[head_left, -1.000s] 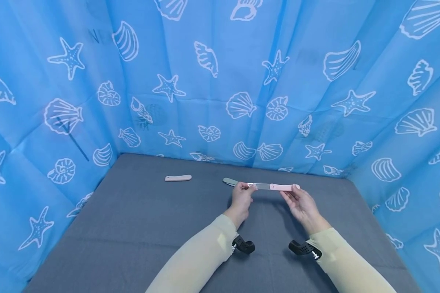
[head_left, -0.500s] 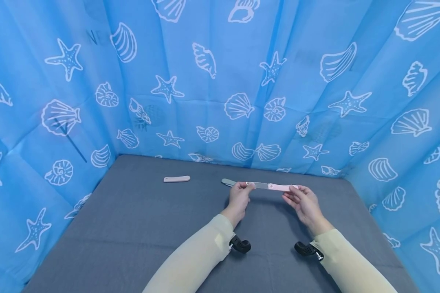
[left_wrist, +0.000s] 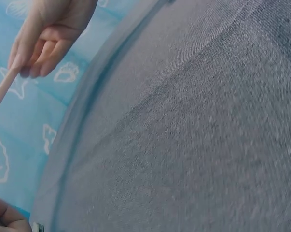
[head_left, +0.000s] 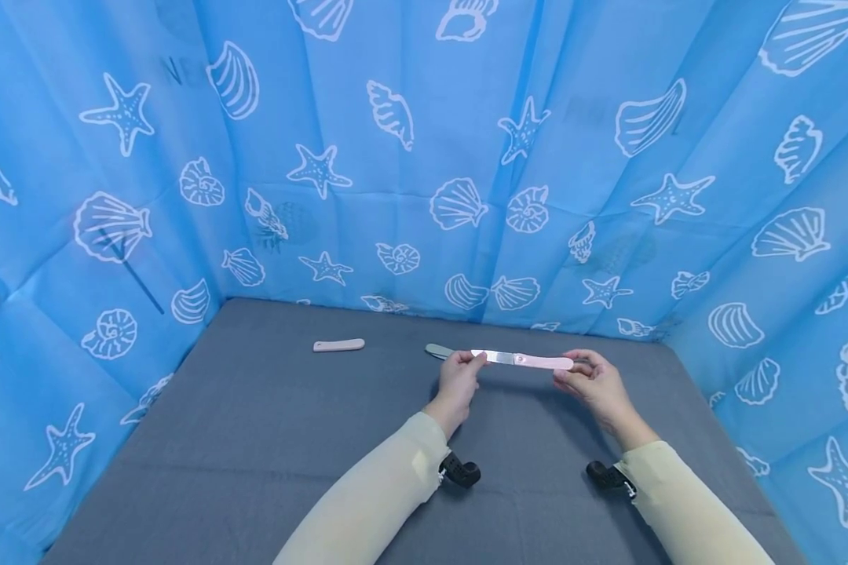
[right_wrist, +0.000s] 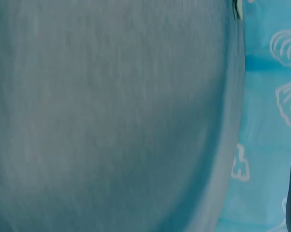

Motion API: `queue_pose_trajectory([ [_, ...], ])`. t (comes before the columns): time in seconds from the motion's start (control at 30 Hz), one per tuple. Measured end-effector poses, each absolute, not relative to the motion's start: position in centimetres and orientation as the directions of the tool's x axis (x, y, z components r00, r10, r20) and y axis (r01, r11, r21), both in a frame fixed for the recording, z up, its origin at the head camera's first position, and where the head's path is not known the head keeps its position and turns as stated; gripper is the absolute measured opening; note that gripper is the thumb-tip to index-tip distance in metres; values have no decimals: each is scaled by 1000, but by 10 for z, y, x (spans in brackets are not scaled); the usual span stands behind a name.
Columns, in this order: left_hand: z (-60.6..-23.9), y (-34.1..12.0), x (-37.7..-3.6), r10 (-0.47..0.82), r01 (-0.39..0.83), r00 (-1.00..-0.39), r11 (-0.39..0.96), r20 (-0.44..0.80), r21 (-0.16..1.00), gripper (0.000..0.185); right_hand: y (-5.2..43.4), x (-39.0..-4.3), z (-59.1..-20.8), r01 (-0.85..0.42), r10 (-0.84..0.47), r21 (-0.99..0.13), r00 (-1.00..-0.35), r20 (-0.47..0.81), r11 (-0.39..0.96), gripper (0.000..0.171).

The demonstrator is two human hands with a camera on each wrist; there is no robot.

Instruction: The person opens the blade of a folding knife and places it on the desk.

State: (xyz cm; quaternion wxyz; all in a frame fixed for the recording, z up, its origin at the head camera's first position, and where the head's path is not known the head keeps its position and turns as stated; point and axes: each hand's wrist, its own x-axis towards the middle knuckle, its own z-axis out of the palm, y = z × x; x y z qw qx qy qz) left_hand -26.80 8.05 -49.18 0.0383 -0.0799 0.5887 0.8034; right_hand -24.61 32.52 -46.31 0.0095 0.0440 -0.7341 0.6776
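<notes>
Both hands hold 1 folding knife (head_left: pixel 519 359) level above the grey table (head_left: pixel 254 439). Left hand (head_left: pixel 458 381) pinches the metal blade; right hand (head_left: pixel 593 380) has its fingers curled round the pink handle end. A second pink piece (head_left: pixel 338 345) lies on the table, well apart to the left.

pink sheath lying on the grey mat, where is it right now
In the head view the pink sheath lies alone on the grey mat, near the back edge by the blue curtain, off to the left of the left hand and touching neither hand.
</notes>
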Motion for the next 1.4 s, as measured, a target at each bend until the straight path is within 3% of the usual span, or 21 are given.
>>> queue_pose_trajectory([
  [0.13, -493, 79, -271, 0, -172, -984, -271, -178, 947, 18, 336, -249, -462, -108, -102, -978, -991, 90, 181, 26],
  [0.3, -495, 74, -271, 54, -189, -982, -189, -183, 963, 19, 344, -251, -462, -125, -137, -968, -986, 97, 217, 25],
  [0.5, -495, 64, -273, 121, -75, -990, -2, -74, 997, 20, 352, -251, -463, -89, -128, -968, -990, 60, 235, 21],
  [0.87, -489, 31, -288, 209, 68, -978, 195, 27, 978, 15, 382, -258, -472, 6, -94, -971, -995, -29, 239, 27],
  [1.17, -493, 5, -305, 165, 121, -983, 256, 80, 959, 13, 400, -272, -479, 114, -81, -966, -987, -136, 234, 27],
  [1.4, -501, -4, -314, 90, 119, -991, 319, 95, 940, 23, 408, -274, -481, 202, -78, -959, -972, -221, 199, 24],
])
